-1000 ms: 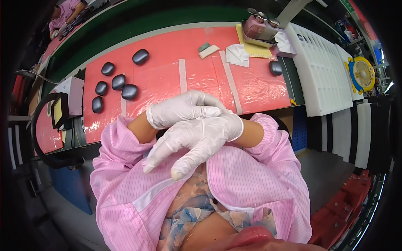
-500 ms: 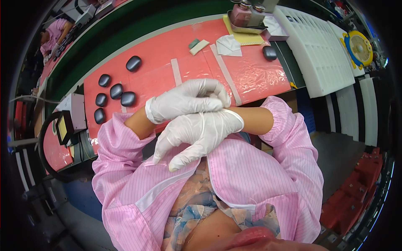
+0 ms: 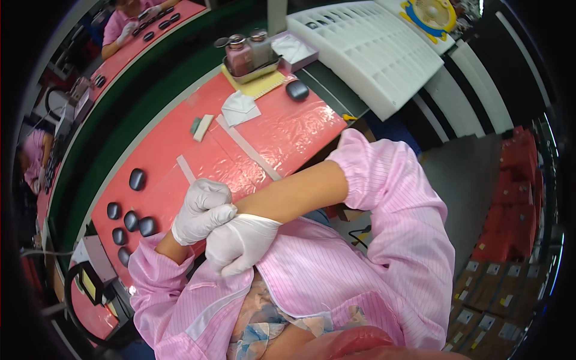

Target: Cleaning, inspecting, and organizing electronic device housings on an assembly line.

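White gloves cover both of my hands, held together in front of my chest. My left hand (image 3: 204, 210) reaches over from the left, its fingers closed on the cuff of the right glove (image 3: 255, 223) at the wrist. Below it my right hand (image 3: 237, 246) is curled into a loose fist, with nothing seen in it. Left of my hands, several dark glossy rounded cases (image 3: 137, 179) lie on the red table mat (image 3: 162, 156). One more dark case (image 3: 297, 90) sits at the mat's far right.
Two pump bottles (image 3: 240, 57) stand in a tray on a yellow pad (image 3: 264, 86). Near them lie a folded white cloth (image 3: 240, 109) and a pale block (image 3: 203, 128). A white slotted tray (image 3: 372, 54) and a fan (image 3: 429, 17) are beyond. Co-workers (image 3: 123, 27) sit across.
My view has turned, and the hands now appear lower and further left. The left fingers have closed on the right glove's cuff. My right hand has curled from spread fingers into a fist.
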Available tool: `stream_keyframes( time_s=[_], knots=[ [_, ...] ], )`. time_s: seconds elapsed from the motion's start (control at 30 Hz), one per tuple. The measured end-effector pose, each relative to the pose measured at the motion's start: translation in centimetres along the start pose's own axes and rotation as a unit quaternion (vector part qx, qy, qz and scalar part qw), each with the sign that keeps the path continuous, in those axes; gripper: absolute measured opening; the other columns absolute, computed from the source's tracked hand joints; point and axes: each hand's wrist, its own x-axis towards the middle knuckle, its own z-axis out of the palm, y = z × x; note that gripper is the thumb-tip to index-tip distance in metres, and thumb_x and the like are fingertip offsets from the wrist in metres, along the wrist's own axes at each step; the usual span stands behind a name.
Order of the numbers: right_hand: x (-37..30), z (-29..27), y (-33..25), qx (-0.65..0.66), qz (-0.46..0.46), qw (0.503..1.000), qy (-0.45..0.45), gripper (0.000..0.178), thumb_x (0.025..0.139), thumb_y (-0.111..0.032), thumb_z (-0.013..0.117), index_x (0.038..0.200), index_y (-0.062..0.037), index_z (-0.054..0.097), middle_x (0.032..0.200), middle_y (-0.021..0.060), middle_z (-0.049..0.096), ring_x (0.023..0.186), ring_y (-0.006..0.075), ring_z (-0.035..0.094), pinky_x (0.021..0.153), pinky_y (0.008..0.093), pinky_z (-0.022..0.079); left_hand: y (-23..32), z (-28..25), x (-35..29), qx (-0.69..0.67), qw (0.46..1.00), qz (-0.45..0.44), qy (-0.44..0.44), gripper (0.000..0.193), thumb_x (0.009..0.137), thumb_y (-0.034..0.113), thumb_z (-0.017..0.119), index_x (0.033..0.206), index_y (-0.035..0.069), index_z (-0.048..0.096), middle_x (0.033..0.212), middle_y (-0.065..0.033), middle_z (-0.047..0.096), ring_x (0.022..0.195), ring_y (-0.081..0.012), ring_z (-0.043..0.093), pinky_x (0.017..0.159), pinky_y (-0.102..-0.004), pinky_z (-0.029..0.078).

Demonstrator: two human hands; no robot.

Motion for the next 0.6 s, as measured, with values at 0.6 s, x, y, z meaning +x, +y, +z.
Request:
stream_keyframes(
  time_s=[0.6],
  knots=[
    [-5.4,-2.3,-0.6,0.158,0.352,0.864,0.322,0.011,0.083,-0.009,0.069,0.081,0.0024,0.07,0.062,0.0053,0.064,0.054,0.0101,0.06,0.049,0.0244,0.045,-2.1,2.6,-5.7,0.207,0.941,-0.047,0.262,0.034,0.086,0.04,0.062,0.081,0.006,0.06,0.074,-0.0108,0.055,0.067,-0.0292,0.056,0.063,-0.036,0.046]
  ],
)
